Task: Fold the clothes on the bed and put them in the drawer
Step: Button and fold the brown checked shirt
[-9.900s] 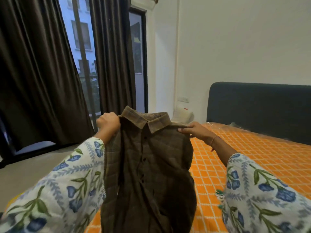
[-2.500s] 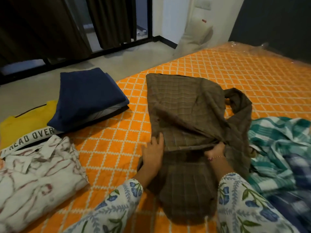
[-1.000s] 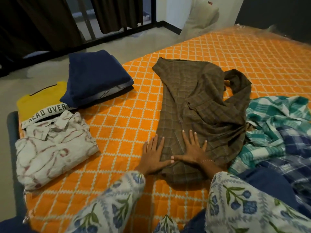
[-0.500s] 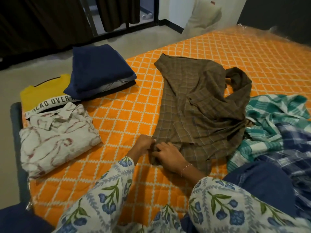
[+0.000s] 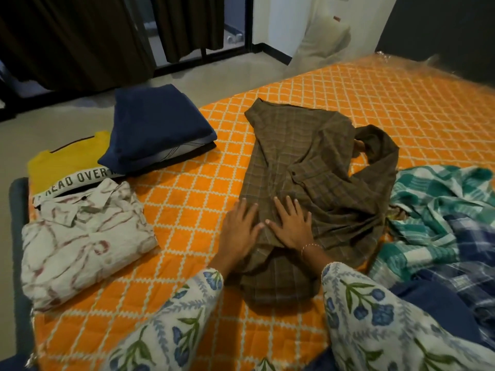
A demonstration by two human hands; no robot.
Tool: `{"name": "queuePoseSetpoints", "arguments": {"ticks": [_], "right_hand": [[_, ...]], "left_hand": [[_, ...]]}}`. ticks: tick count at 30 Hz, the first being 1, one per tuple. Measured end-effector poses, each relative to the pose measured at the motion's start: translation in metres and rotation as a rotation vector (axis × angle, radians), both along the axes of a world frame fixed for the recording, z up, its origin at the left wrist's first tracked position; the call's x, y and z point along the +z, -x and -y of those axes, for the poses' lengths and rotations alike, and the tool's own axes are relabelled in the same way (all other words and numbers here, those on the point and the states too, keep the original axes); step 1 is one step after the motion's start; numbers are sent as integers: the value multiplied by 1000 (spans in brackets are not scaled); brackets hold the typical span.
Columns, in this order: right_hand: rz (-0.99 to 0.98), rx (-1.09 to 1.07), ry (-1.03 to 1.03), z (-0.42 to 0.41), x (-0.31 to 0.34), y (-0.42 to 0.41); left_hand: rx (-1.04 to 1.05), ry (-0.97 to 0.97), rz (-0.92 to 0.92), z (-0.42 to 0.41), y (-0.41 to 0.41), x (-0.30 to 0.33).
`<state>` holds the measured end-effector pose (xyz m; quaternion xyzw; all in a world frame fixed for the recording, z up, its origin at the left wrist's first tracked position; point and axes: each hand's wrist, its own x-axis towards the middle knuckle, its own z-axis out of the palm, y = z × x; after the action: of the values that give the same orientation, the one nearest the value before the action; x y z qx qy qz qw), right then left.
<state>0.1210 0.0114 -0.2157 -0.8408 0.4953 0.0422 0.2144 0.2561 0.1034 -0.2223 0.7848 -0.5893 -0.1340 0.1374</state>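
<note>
Both hands [image 5: 263,226] reopened flat on one brown shirt [image 5: 316,167].

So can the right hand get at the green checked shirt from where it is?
Probably yes: the right hand lies flat on the brown shirt, and the green checked shirt lies right beside it, uncovered, with nothing between.

Orange quilted bedspread [image 5: 308,84] with white diamond grid fills centre and right of frame. Grey floor [image 5: 67,103] at upper left. Dark brown curtains [image 5: 67,36] hang across top left, before black-framed glass door [image 5: 235,22]. White wall [image 5: 281,17] at top centre; pale pillow [image 5: 321,41] leans against it. Dark headboard [image 5: 442,30] at upper right. Dim, even indoor light.
</note>
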Motion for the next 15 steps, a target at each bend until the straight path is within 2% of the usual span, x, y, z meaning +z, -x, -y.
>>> {"name": "queuePoseSetpoints", "arguments": {"ticks": [3,5,15], "right_hand": [[-118,-82,-97,-9,-23,21],[-135,-112,-67,-13,-30,28],[-101,-139,-22,-69,-33,35]], "left_hand": [[-134,-81,69,-3,13,-34],[-112,-44,92,-10,12,-45],[-89,-146,101,-65,18,-42]]}}
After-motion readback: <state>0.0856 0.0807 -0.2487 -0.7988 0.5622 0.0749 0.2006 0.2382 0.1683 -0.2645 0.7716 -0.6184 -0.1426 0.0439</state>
